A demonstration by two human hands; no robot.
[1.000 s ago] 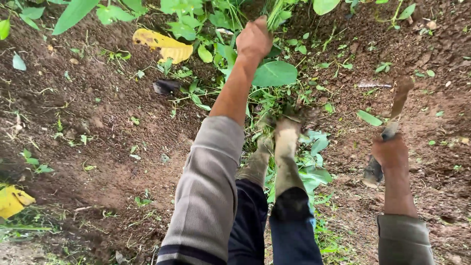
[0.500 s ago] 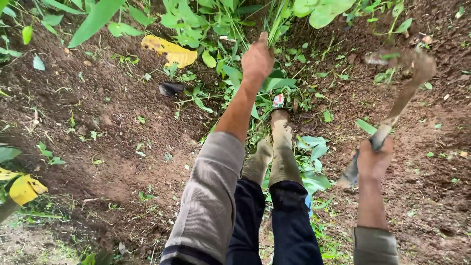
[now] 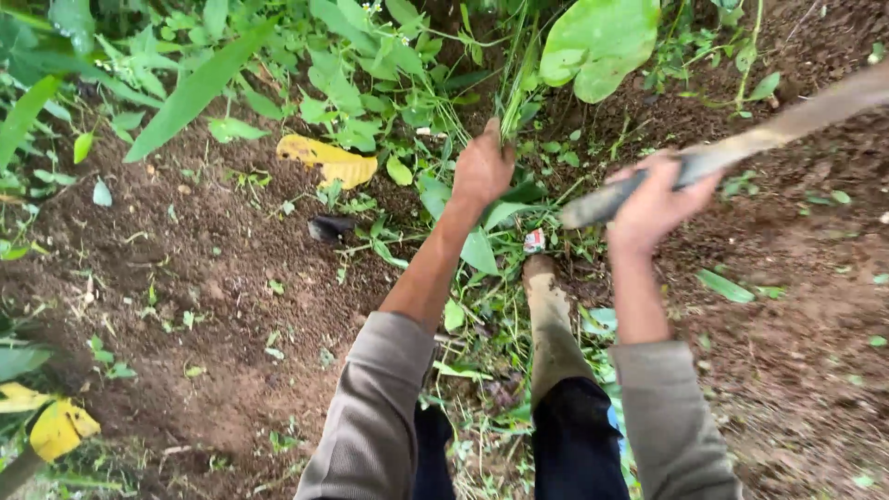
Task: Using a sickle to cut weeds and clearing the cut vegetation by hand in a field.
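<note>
1. At the lower centre of the frame, a mud-caked bare leg point(image 3: 553, 329) is planted among cut leaves on loose soil point(image 3: 231, 278). It lies just below the line of the blade, so a low or glancing swing could strike it, and the wet ground could let it slip.

2. At centre right, the right hand point(image 3: 653, 206) is clamped round the handle of a long blade point(image 3: 741, 148), raised and blurred toward the upper right corner. A muddy handle could turn in the grip.

3. Above centre, the left hand point(image 3: 482, 171) is closed tight on a bunch of green stems point(image 3: 515, 102), held upright. The fist sits near the blade's path; a cut taken too high could reach the fingers.
</note>
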